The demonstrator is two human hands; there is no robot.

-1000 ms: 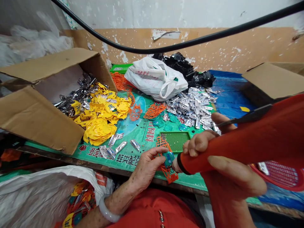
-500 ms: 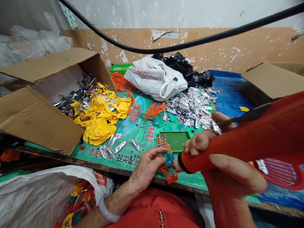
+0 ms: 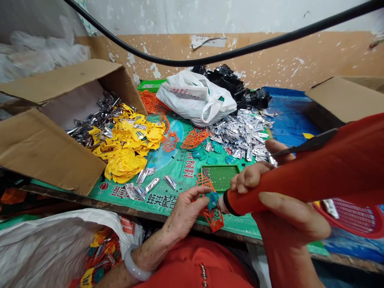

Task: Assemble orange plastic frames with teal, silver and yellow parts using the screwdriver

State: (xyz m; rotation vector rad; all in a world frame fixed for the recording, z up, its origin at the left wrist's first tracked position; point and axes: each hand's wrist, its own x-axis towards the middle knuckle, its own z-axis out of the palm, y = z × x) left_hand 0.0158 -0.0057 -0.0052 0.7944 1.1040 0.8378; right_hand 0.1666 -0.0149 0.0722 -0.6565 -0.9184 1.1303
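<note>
In the head view, my left hand point(image 3: 184, 208) pinches a small teal plastic part point(image 3: 213, 201) lying over an orange openwork plastic piece point(image 3: 216, 222) at the table's front edge. My right hand point(image 3: 292, 214) is wrapped round a thick red power screwdriver point(image 3: 315, 176) with a dark lever along its top. The tool's pale nose meets the right side of the teal part; its bit is hidden. Just beyond the parts sits a green mesh tray point(image 3: 223, 179) with small screws at its left end.
Yellow plastic parts point(image 3: 126, 162) spill from a cardboard box point(image 3: 51, 140) on the left. Silvery parts point(image 3: 244, 134) are heaped behind the tray, beside a white plastic bag point(image 3: 192, 98) and black parts point(image 3: 228, 80). A red basket point(image 3: 357, 218) stands right; a black cable point(image 3: 180, 63) hangs across above.
The screwdriver and my right hand have shifted slightly left. The teal part has turned or tilted a little in my left fingers, which keep their pinch.
</note>
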